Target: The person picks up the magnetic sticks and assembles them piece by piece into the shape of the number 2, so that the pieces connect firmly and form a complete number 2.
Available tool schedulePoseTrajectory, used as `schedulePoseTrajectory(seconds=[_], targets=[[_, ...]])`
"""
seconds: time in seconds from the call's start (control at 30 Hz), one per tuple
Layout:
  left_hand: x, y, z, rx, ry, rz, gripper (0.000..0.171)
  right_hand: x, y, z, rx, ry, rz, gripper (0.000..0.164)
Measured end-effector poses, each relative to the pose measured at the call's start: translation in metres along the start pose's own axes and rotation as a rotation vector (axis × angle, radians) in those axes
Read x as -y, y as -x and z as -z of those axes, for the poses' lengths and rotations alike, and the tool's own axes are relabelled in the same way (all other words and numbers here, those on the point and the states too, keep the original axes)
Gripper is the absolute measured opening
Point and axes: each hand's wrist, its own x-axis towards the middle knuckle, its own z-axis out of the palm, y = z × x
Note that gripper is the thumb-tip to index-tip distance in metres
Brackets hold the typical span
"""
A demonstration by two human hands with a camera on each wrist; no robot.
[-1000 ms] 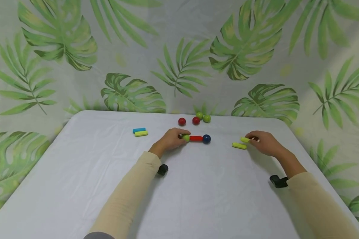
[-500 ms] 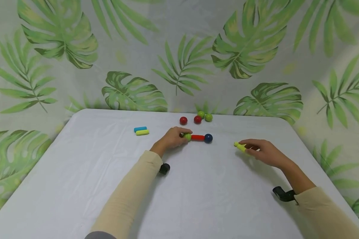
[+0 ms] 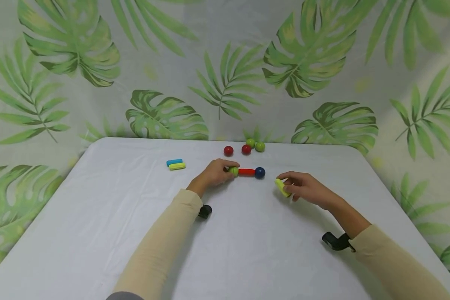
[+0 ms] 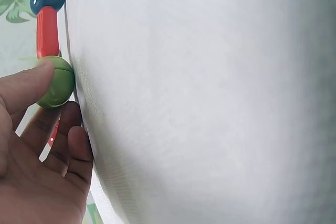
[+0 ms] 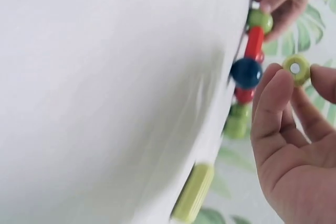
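My left hand pinches a green ball between thumb and fingers. This ball is the near end of a joined row: a red ridged rod extends from it to a dark blue ball. In the air to the right of the blue ball, my right hand pinches a yellow-green rod, held tilted. Its end, with a silvery round spot, faces the camera in the right wrist view. A second yellow-green rod lies on the table in that view; my right hand hides it in the head view.
Two red balls and two green balls sit near the table's back edge. A blue rod and a yellow rod lie side by side at the back left. White cloth covers the table; a leaf-patterned cloth hangs behind.
My right hand has lifted one yellow-green rod and carried it left toward the blue ball, turning it on the way. My left hand keeps its pinch on the green ball in place.
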Motion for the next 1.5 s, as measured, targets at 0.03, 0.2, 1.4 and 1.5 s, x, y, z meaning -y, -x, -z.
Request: schedulePoseTrajectory(seconds=[0.03,0.2,1.4,1.5], targets=[[0.0,0.0,0.0,-0.001,0.004,0.0,0.042,0.002,-0.004,-0.002,0.004,-0.018,-0.013,0.042],[0.001,0.001,0.0,-0.007,0.01,-0.017,0.042,0.006,-0.023,-0.01,0.005,-0.114,-0.111,0.045],[0.0,0.003,0.003,-0.01,-0.023,-0.031,0.042,0.019,-0.071,-0.037,-0.102,-0.491,-0.433,0.052],[-0.001,0.003,0.003,-0.008,-0.022,-0.031,0.042,0.019,-0.071,-0.037,-0.12,-0.525,-0.436,0.05]])
